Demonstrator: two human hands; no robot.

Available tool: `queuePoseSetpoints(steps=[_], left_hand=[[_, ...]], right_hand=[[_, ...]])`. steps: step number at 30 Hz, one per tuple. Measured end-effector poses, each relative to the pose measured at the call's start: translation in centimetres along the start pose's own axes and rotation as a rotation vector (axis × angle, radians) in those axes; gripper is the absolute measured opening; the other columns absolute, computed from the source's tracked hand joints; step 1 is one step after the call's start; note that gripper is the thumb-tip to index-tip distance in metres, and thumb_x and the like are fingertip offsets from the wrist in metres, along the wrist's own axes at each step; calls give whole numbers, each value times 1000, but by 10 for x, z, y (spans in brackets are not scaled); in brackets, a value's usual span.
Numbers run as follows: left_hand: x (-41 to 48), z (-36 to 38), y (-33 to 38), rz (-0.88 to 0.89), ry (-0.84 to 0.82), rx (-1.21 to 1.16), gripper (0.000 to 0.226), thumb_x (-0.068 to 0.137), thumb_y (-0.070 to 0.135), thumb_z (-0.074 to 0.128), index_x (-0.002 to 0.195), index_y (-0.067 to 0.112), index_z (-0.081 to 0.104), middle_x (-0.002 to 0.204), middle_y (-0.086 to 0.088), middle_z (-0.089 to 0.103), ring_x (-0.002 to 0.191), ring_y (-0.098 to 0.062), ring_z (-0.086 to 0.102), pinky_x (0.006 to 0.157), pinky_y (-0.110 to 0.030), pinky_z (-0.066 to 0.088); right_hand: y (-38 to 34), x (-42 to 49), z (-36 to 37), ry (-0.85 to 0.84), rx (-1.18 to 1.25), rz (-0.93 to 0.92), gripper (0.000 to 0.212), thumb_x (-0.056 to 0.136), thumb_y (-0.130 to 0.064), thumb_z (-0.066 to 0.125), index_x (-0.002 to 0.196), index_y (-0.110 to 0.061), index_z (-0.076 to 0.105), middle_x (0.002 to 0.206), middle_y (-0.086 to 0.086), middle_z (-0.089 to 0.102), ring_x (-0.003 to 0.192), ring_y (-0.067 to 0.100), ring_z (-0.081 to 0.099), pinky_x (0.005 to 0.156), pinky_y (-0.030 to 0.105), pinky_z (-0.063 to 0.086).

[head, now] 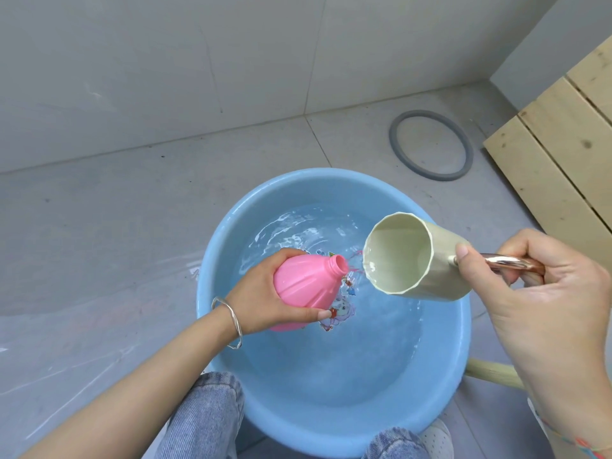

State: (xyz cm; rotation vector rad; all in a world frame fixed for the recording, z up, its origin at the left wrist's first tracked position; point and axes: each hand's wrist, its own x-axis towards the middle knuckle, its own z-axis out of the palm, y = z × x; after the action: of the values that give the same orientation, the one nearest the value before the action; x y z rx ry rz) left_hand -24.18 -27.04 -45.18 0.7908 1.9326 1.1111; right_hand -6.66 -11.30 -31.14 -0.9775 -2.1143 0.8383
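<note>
Our right hand (546,293) curls round cup (440,260) handle, tipping mouth toward pink bottle (298,283); left hand (261,293) wraps bottle, neck angled over basin (331,180) so spills land there.

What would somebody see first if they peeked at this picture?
A big blue basin of water sits on the floor in the middle. Over it, the left hand holds a bright pink bottle with its neck open. The right hand tips a cream mug by its shiny handle toward that neck. A grey ring lies on the tiles behind the basin.
</note>
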Motion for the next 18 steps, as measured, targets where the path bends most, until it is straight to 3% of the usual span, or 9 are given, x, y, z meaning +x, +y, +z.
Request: queuePoseSetpoints(steps=[9, 18], left_hand=[[2, 4, 1, -7, -16, 11, 82, 37, 66, 82, 110, 44, 52, 102, 23, 62, 91, 4, 60, 82, -22, 53], [2, 5, 1, -12, -19, 12, 80, 37, 67, 81, 108, 45, 52, 100, 22, 63, 88, 6, 60, 76, -13, 50]], right_hand=[[2, 1, 1, -6, -37, -38, 36, 71, -22, 70, 54, -12, 40, 58, -5, 38, 50, 4, 34, 50, 12, 26], [2, 3, 2, -15, -107, -125, 36, 73, -20, 69, 56, -11, 39, 65, -1, 38, 58, 5, 35, 54, 13, 26]])
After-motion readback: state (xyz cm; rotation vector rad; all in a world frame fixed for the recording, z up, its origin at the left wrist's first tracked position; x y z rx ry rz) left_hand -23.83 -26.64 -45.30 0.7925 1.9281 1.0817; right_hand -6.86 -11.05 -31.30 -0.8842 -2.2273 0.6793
